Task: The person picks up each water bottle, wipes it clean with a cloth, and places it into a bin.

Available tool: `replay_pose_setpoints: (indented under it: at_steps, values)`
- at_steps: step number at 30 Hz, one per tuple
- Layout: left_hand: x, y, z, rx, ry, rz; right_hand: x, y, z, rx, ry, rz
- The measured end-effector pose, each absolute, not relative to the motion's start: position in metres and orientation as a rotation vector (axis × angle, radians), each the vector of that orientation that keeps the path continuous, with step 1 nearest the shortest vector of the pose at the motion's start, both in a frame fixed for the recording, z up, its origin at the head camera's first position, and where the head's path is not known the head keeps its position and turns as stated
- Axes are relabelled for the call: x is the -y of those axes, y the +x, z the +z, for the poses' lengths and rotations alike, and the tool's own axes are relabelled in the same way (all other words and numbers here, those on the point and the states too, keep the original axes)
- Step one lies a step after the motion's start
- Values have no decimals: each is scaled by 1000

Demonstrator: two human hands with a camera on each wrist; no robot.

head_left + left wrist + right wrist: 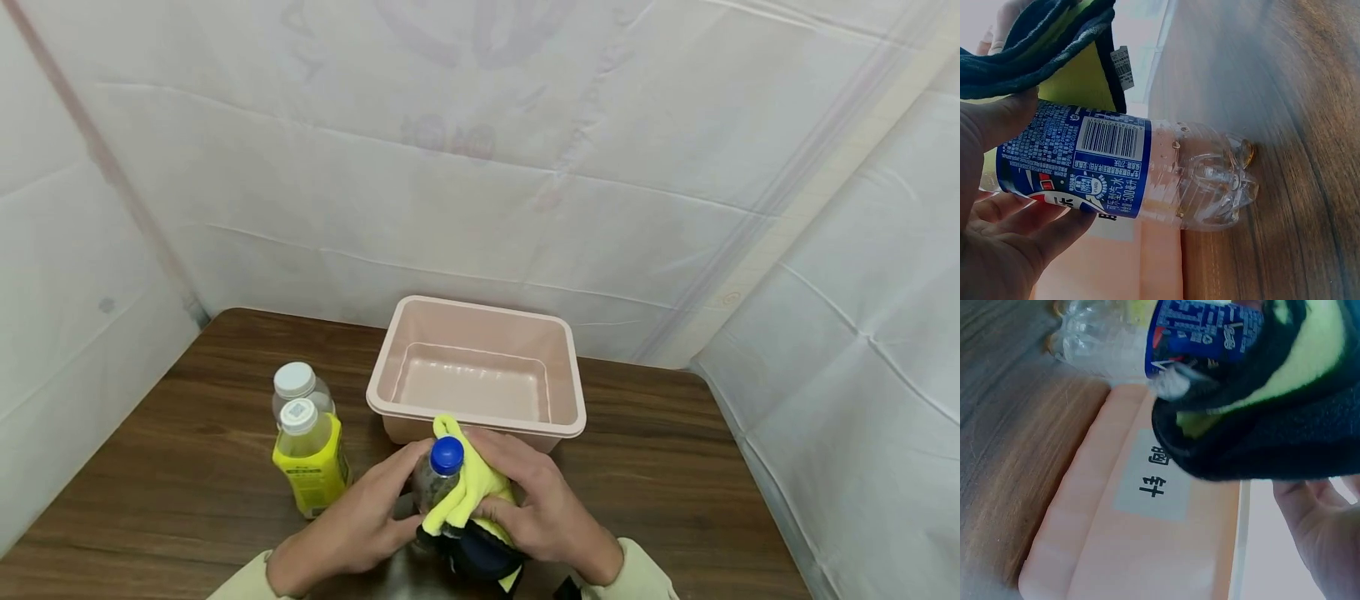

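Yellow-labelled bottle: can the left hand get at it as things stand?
Probably yes: nothing visible blocks the way to the yellow-labelled bottle, but the left hand must first release the blue-capped bottle.

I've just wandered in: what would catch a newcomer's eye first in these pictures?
Probably the bright yellow cloth, held by the right hand against a blue-capped bottle that the left hand grips, in the foreground. Just beyond them, a pale pink tub stands on the dark wooden table. To its left, a yellow-labelled bottle stands in front of a clear bottle, both capped in white.
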State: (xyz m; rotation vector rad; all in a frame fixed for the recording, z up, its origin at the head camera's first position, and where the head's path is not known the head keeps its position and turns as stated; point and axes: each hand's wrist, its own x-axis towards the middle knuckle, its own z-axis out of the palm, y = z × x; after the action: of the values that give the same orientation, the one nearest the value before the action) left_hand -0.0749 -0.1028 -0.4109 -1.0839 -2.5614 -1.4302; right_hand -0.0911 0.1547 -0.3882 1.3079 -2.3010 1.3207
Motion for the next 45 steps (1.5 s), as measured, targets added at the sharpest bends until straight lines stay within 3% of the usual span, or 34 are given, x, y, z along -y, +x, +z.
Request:
replay_pose_setpoints:
  at_steps: [11,25,37,45]
  values:
    - [104,-72,-416,2548,-1030,-1377,-154,-92,-392,2434,1320,1378]
    - [101,-74,-418,2521,-1017,-1429,-152,-90,-439,2676,1196,1306]
    - [100,-73,-418,2519,-961,-1393,-154,-87,-425,2658,1080,1455]
    - [99,-72,-416,2523,-962,-1460,-151,-95,-445,2805,1105,1263]
